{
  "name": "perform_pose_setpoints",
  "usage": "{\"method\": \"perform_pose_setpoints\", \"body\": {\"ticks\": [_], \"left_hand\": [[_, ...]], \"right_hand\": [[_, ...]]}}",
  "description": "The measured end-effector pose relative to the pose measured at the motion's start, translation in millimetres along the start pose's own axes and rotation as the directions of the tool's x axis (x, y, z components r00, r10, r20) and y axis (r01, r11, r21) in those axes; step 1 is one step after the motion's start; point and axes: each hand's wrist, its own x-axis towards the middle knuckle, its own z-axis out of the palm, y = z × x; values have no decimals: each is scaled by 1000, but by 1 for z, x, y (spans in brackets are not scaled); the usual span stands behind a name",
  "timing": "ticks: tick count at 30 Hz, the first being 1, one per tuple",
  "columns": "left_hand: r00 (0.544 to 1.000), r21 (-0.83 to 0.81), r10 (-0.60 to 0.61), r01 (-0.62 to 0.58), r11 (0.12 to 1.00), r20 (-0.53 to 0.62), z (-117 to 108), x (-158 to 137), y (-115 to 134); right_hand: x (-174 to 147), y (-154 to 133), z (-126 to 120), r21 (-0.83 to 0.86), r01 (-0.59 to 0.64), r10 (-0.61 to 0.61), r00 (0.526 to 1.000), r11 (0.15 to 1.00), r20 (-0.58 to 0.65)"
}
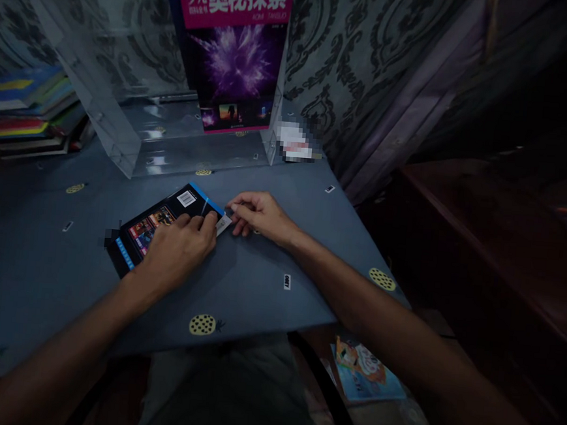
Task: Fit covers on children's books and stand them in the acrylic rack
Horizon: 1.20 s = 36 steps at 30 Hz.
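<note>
A book [175, 195] with a black back cover, blue edge strips, small colour pictures and a white barcode lies aslant on the table. My left hand [179, 240] presses down on its near right part, fingers bent and close together at the edge. By the book's right corner, my right hand [254, 215] has thumb and fingers pinched together. What it pinches is too small and dark to make out. Between both hands a small pale tag or label [222, 225] sticks out at the book's edge.
A clear acrylic stand [122, 141] at the back holds an upright purple and pink book [239, 58]. Stacked books [24, 110] sit at the left. A white item [293, 141], partly pixelated, lies behind. Below the table's edge is a blue booklet [369, 373]. Dark red furniture [497, 236] stands right.
</note>
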Motion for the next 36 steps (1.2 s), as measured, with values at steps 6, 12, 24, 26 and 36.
{"method": "perform_pose_setpoints", "body": {"ticks": [6,12,24,26,36], "left_hand": [[1000,-40,2,-2,999,-3,2,-1,-1],[999,-62,-39,40,997,29,-1,1,-1],[997,-47,-48,51,998,54,1,0,2],[998,-43,-42,44,998,54,1,0,2],[998,-68,-41,44,997,42,0,-1,0]], "right_hand": [[-1,-4,-7,8,-31,30,994,999,104],[-1,-3,-4,-6,-41,42,997,999,72],[1,0,-3,-12,-34,34,997,999,65],[1,1,-4,-14,-27,28,997,1000,68],[3,4,-5,-42,-19,23,996,999,88]]}}
